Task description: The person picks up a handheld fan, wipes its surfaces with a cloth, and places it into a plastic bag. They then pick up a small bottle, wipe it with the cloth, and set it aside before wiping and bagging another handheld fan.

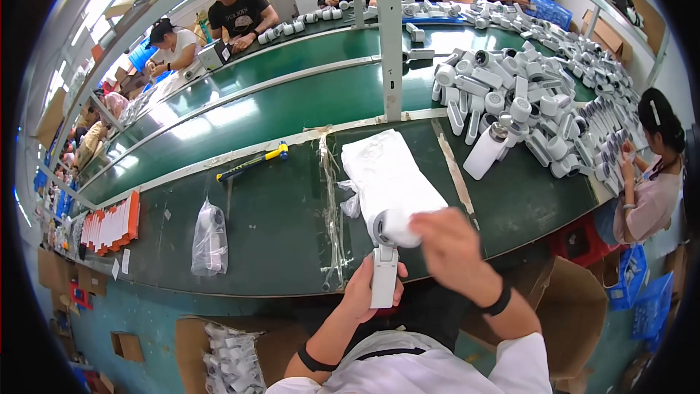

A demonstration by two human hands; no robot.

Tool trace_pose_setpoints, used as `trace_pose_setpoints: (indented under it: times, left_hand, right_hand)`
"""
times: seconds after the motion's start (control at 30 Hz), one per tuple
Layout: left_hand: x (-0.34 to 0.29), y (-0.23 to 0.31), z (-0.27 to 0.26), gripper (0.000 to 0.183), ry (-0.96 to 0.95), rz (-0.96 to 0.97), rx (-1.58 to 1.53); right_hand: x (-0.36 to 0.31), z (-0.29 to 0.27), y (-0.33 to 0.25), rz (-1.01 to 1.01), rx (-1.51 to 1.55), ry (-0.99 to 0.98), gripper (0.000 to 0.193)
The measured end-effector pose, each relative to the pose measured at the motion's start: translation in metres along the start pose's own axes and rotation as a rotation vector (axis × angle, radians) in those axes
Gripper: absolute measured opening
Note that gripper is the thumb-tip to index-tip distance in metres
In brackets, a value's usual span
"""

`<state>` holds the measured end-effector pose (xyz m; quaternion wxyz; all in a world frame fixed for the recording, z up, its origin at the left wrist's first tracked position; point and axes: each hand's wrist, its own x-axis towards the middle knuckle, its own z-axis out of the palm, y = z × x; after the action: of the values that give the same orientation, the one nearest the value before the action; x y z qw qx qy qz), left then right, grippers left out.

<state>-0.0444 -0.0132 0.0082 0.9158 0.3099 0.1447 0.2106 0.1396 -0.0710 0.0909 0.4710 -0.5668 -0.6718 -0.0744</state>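
My left hand (359,292) is closed round the flat white handle of a handheld device, seemingly a small fan (384,277), held upright at the table's front edge. The device's round head has a dark grey ring at its side. My right hand (448,244) is smeared by motion at the right of that head. A blurred white shape lies at its fingertips; whether it is part of the head or a separate piece I cannot make out. Just beyond lies a stack of thin white bags or sheets (390,168), partly hidden by the head.
A yellow-and-black hammer (255,162) and a bagged device (210,239) lie to the left. At the right stand a white bottle with a metal top (487,149) and a large pile of white devices (525,95). Open cardboard boxes flank me; co-workers sit across and at the right.
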Motion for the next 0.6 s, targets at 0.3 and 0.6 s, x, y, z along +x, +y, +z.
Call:
trace_pose_setpoints:
  times: [0.3,0.6]
  left_hand:
    - [-0.005,-0.007,0.003,0.053,0.091,0.077,0.242]
    - [-0.01,-0.011,-0.005,0.051,0.066,0.061,0.223]
  right_hand:
    - [-0.015,0.04,-0.007,0.027,-0.153,-0.127,0.031]
    - [-0.022,0.026,0.012,0.171,0.047,-0.035,0.026]
